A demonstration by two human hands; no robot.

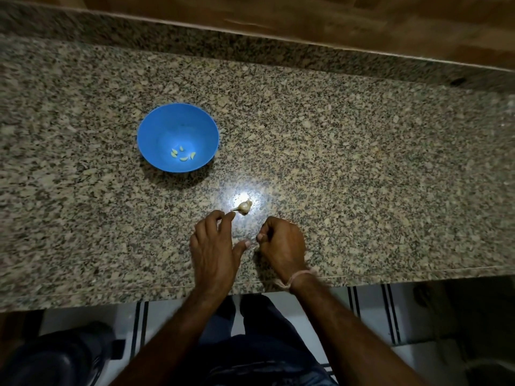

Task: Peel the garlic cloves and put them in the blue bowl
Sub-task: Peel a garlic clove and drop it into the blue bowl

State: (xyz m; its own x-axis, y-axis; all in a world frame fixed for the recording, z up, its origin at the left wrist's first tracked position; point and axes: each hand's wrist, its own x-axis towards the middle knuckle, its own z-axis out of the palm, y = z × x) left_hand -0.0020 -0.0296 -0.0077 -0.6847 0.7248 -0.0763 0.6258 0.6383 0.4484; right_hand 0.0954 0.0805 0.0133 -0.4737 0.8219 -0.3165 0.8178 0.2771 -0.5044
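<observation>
The speckled granite table (362,162) is lying in dim light. The bowl (156,126) is sitting to my left, holding a few peeled cloves (182,155). The garlic (243,207) is lying apart from it, nearer the front edge. I am holding my left hand (214,246) loose, fingers spread, tips just beside the garlic's stem. My right hand (282,243) is curling tight; whether it is pinching anything, I cannot tell.
</observation>
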